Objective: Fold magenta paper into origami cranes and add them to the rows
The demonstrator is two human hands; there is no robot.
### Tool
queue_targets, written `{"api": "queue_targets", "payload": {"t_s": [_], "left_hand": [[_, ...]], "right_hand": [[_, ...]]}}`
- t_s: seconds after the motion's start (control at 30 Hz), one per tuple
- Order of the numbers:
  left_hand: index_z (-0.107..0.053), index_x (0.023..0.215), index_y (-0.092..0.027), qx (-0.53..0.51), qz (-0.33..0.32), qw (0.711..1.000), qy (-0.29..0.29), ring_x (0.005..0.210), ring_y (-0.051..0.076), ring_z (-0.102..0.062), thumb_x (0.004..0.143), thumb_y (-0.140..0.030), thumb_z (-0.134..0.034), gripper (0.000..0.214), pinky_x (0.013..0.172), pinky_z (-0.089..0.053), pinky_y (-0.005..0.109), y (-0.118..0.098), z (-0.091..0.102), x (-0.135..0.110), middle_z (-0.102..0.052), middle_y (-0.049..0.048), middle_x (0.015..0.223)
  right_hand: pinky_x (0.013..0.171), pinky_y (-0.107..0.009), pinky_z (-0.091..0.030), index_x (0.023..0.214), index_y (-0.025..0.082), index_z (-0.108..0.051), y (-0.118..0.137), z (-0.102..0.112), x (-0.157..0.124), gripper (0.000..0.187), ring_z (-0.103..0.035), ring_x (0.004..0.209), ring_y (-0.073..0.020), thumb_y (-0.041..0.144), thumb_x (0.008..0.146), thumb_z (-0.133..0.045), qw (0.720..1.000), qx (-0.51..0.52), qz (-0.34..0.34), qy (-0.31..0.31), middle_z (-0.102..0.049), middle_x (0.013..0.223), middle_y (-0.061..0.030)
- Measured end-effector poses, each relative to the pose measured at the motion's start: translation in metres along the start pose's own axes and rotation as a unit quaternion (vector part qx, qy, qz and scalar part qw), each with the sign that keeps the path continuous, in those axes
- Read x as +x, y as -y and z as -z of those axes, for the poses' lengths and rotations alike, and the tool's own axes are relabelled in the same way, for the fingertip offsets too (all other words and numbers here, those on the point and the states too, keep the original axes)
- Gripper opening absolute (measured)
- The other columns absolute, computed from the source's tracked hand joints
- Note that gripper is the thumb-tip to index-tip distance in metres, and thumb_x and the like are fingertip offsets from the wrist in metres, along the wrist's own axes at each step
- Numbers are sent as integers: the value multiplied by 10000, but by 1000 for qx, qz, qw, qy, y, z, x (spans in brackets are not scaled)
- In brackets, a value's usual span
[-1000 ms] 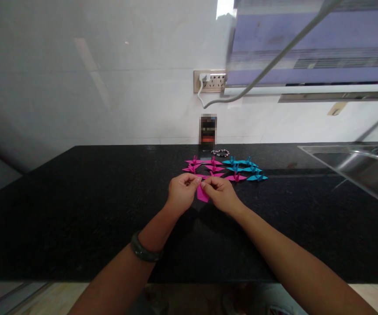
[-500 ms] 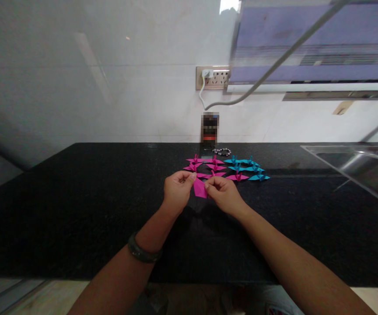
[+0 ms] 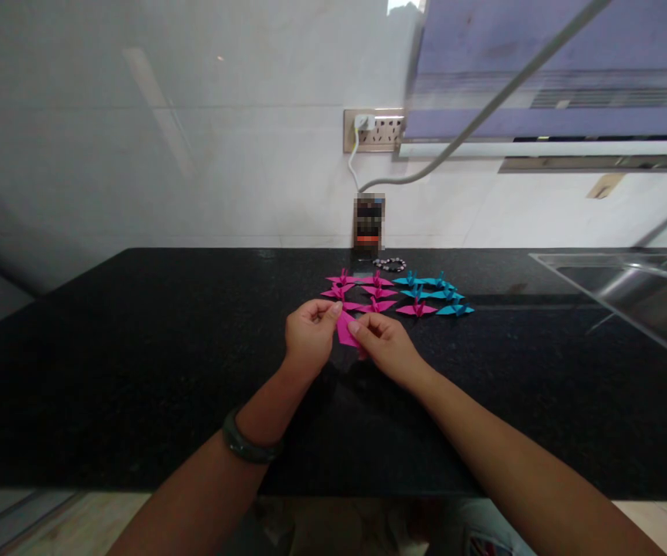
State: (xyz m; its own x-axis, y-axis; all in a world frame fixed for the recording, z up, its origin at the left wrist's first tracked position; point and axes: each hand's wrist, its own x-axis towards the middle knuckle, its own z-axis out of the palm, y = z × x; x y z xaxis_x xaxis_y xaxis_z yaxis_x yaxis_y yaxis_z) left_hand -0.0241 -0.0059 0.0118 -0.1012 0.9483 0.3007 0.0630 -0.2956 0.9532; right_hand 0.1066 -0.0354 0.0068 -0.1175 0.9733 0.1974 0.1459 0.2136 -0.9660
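Note:
Between my hands is a folded piece of pink paper (image 3: 346,332), held up over the dark counter. My left hand (image 3: 311,330) pinches its upper left part between thumb and fingers. My right hand (image 3: 384,340) is closed on its right side, with the thumb lying across the paper's face. Just beyond my hands stand several pink paper cranes (image 3: 378,292) in rows. To their right are several blue paper cranes (image 3: 455,310). My fingers partly hide the nearest pink crane on the left.
The black countertop (image 3: 137,371) runs to a white wall. A steel sink (image 3: 628,286) is set in at the right. Behind the cranes lie a beaded bracelet (image 3: 390,265) and a blurred-out upright object (image 3: 369,222). A cable (image 3: 455,147) hangs near the wall socket (image 3: 388,131).
My right thumb has slid left and inward over the pink paper, covering more of it. My left hand keeps its pinch. The whole view has shifted slightly.

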Motion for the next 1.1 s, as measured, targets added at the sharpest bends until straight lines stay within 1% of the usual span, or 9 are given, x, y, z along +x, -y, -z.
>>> {"api": "queue_targets", "payload": {"t_s": [0.1,0.2,0.37,0.47,0.57,0.77,0.87,1.0,1.1], "left_hand": [[-648,722,-128,8,-6,1000,13,508,93,-511,667,-337,-632,217,488,-400,205,-1,-2,-3,-612,7,595],[-657,715,-124,1,-6,1000,30,537,111,-546,657,-324,-641,209,513,-426,218,-4,-3,-7,-634,19,609],[-667,718,-130,-2,-24,999,35,586,127,-576,669,-305,-628,186,568,-454,236,-8,-3,-9,-659,29,649],[-668,713,-136,21,-38,998,38,605,130,-578,673,-302,-622,177,583,-456,241,-10,-2,-9,-661,28,665],[-666,713,-141,40,-48,997,44,600,127,-569,679,-304,-615,174,579,-448,239,-9,-1,-8,-654,23,654],[-655,717,-141,39,-47,998,35,607,128,-562,693,-317,-601,186,591,-445,245,-3,-3,-7,-639,27,656],[-651,731,-138,37,-44,998,32,612,128,-558,702,-330,-594,203,595,-442,245,2,-4,-6,-633,28,655],[-645,727,-136,35,-32,999,8,572,110,-533,698,-334,-600,205,572,-429,233,6,-3,-1,-619,17,637],[-644,722,-136,29,-26,999,3,551,101,-519,692,-336,-605,206,556,-420,227,7,-3,0,-613,12,629]], "right_hand": [[420,-204,-344,704,172,-542,-2,-3,0,275,-413,458,-78,437,683,-613,1000,17,-26,6,-499,584,26],[428,-208,-365,680,164,-548,-3,-4,0,278,-409,468,-77,425,655,-639,998,43,-45,-2,-499,590,23],[450,-201,-383,840,178,-573,-2,-2,0,319,-444,539,-92,395,627,-670,995,87,-51,-24,-526,674,14],[467,-203,-363,737,163,-583,-2,-2,-1,255,-417,523,-86,413,692,-604,998,56,-27,-4,-493,615,20],[464,-205,-330,669,154,-555,-3,-3,-2,274,-392,503,-79,419,738,-547,999,32,-14,2,-466,581,26],[452,-205,-274,593,154,-489,-2,-3,-1,278,-347,473,-68,385,736,-547,999,-35,11,-24,-416,519,45],[438,-205,-263,594,155,-489,-2,-3,-1,271,-344,457,-68,382,729,-548,999,-47,0,-25,-416,504,48],[428,-200,-275,623,153,-509,-2,-5,-1,229,-364,440,-67,358,684,-589,999,-19,-41,-15,-435,497,51],[430,-199,-268,593,152,-495,-2,-5,-1,226,-355,437,-61,338,670,-599,999,-20,-44,-19,-429,492,53]]}}
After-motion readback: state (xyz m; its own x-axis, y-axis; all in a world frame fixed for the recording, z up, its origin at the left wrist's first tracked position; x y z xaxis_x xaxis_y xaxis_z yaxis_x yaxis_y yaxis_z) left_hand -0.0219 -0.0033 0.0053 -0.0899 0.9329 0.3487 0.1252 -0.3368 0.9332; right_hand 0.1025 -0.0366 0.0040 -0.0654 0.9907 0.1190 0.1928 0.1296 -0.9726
